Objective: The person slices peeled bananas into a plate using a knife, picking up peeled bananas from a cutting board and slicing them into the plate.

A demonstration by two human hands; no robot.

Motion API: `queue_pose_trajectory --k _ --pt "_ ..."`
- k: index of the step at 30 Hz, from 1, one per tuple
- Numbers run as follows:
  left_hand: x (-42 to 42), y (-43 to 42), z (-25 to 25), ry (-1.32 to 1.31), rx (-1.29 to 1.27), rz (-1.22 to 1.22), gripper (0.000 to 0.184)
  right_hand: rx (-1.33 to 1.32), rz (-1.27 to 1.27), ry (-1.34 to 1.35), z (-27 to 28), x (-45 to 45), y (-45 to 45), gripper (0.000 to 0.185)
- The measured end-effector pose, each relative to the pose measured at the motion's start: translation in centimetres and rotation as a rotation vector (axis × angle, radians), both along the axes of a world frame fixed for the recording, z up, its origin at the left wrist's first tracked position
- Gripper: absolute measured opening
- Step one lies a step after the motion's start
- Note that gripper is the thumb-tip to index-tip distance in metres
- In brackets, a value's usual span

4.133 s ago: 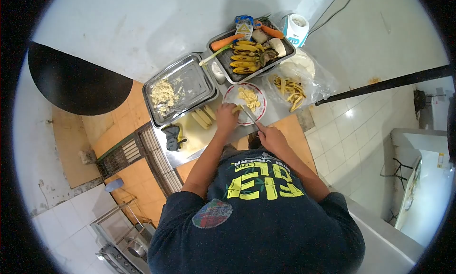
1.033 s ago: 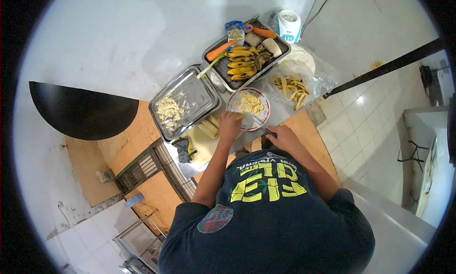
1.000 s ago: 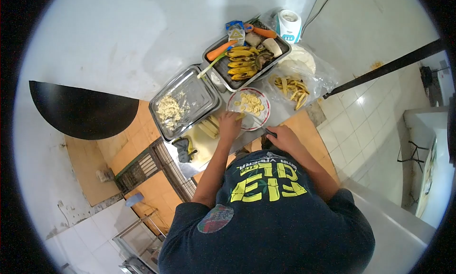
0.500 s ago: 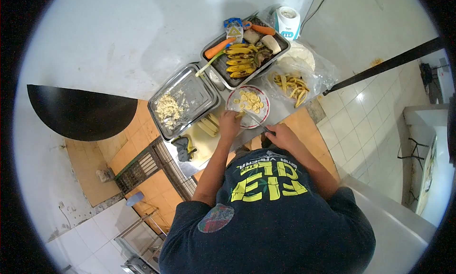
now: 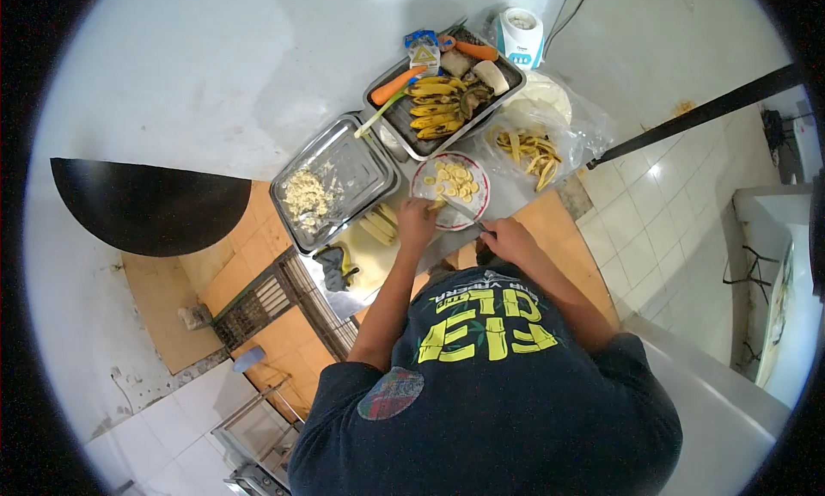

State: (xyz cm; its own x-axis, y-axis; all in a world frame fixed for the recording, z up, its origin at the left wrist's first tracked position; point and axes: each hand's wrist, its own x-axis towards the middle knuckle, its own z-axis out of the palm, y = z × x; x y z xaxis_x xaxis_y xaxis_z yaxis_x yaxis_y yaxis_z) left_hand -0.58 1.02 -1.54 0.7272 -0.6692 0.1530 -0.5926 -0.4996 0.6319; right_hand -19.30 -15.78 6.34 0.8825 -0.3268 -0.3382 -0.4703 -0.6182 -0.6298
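Observation:
My left hand (image 5: pixel 417 219) is closed around a peeled banana (image 5: pixel 436 203) at the near left rim of a red-rimmed white plate (image 5: pixel 484 205). In my right hand (image 5: pixel 509 239) is a knife (image 5: pixel 468 213), its blade slanting over the plate toward the banana. Round banana slices (image 5: pixel 455 182) lie across the plate. Left of my left hand, peeled bananas (image 5: pixel 378 225) rest on a pale board (image 5: pixel 371 260). A dark banana peel (image 5: pixel 335 266) sits at the board's near left corner.
A metal tray (image 5: pixel 352 156) with pale crumbly food (image 5: pixel 308 197) stands to the left. Behind the plate, another tray (image 5: pixel 421 148) carries unpeeled bananas (image 5: pixel 436 109), carrots (image 5: pixel 397 85) and packets. Banana peels (image 5: pixel 530 155) lie on plastic at right, near a white appliance (image 5: pixel 520 40).
The knife and my right hand have shifted slightly at the plate's near edge. My left hand stays on the banana; the view has moved a little.

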Motion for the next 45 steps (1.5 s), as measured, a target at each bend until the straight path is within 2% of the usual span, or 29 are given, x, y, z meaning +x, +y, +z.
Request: queue_pose_trajectory --k 5,17,23,38,45 --pt "-0.1 -0.2 0.3 -0.005 0.028 0.008 0.023 -0.051 -0.028 0.1 2.2 0.1 -0.3 0.037" --pt "-0.2 -0.1 0.2 -0.048 0.042 -0.022 0.023 0.045 -0.011 -0.024 2.4 -0.6 0.3 0.039" --pt "-0.2 -0.3 0.2 -0.005 0.073 -0.002 0.023 0.032 -0.02 0.059 3.0 -0.3 0.4 0.04" --pt "-0.1 -0.2 0.1 -0.056 -0.004 -0.031 0.021 0.04 -0.008 -0.016 -0.9 -0.6 0.7 0.037" --pt "-0.2 -0.4 0.3 -0.047 -0.012 -0.02 0.021 -0.02 0.034 -0.013 0.2 0.6 0.6 0.035"
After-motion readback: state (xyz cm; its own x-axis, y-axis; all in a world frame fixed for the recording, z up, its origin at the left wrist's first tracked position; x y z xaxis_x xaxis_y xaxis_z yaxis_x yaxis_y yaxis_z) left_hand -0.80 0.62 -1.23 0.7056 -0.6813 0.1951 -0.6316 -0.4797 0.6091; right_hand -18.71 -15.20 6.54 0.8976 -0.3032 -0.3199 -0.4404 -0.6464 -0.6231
